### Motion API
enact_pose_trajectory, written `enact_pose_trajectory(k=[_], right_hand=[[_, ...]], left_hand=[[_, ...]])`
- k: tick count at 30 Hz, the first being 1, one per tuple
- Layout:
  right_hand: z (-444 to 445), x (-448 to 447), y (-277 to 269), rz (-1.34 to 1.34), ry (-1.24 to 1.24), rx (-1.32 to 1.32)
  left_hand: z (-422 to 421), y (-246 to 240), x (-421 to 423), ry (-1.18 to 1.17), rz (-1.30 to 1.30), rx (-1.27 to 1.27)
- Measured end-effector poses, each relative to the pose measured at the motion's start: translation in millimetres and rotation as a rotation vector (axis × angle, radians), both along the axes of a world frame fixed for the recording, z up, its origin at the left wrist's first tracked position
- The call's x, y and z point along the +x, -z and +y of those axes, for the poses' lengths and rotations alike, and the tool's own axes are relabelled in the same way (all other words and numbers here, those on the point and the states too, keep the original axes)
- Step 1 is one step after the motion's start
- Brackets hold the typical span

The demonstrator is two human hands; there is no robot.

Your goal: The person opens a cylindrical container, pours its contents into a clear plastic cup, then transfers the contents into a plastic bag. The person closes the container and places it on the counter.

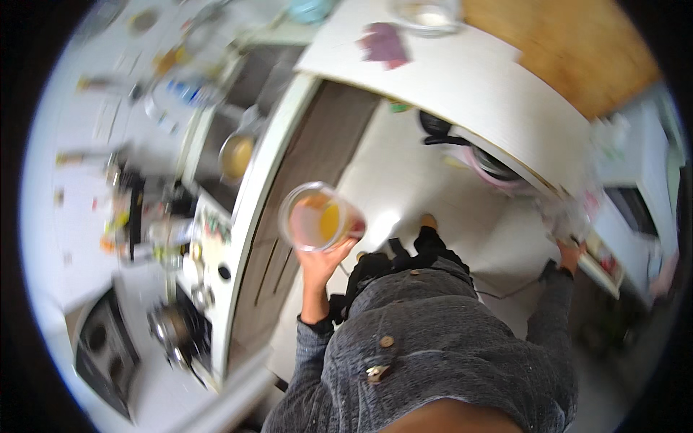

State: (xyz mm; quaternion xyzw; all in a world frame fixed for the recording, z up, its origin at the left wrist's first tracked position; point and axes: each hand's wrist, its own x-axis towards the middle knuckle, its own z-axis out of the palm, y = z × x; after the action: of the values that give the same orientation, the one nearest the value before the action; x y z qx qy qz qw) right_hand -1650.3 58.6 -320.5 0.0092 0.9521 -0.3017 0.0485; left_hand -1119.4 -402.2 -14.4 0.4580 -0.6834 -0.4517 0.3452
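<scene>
My left hand (323, 262) is wrapped around a clear plastic cup (287, 219), held in front of the sink-side counter. A yellow-orange liquid (329, 221) shows inside the tilted cup. Far to the right, my right hand (569, 254) is at the end of a white drawer or shelf (612, 279) that has small items in it. A crumpled clear plastic bag (566, 214) is right by its fingers. Blur hides whether those fingers grip the bag, the drawer edge or nothing.
A white countertop (476, 92) runs across the front, bearing a purple cloth or packet (384, 46), a glass bowl (427, 19) and a wooden board (568, 48). At left are a sink (208, 157) with a pot (236, 157), and a stove with a pan (170, 327). A pink basin (495, 170) sits beneath the countertop.
</scene>
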Motion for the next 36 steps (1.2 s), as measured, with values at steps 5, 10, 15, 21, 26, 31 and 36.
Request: enact_pose_trajectory(k=[5, 10, 15, 21, 26, 31, 36], right_hand=[[-53.3, -44.8, 10.2, 0.124, -0.309, -0.026], [-174.5, 3.0, 63.4, 0.011, -0.366, 0.020], [-355.9, 155.4, 83.3, -0.845, -0.557, -0.471], [-557.0, 470.9, -0.6, -0.940, -1.315, -0.344], [-601.9, 729.9, -100.9, -0.606, -1.973, -0.427], [-616.3, 882.3, -139.5, -0.102, -2.439, -0.396], [-617.3, 962.4, -123.5, 0.217, -2.495, -0.193]], left_hand=[[5.7, -0.1, 33.4, -0.203, 0.090, 0.005], [22.1, 8.3, 98.2, -0.483, 0.201, -0.049], [43.7, 25.2, 193.2, -0.768, 0.238, -0.131], [66.2, 34.2, 335.7, -0.984, 0.279, -0.128], [89.7, 31.0, 433.3, -1.118, 0.260, -0.150], [105.3, 34.1, 484.2, -1.195, 0.257, -0.186], [112.8, 40.1, 497.6, -1.316, 0.339, -0.174]])
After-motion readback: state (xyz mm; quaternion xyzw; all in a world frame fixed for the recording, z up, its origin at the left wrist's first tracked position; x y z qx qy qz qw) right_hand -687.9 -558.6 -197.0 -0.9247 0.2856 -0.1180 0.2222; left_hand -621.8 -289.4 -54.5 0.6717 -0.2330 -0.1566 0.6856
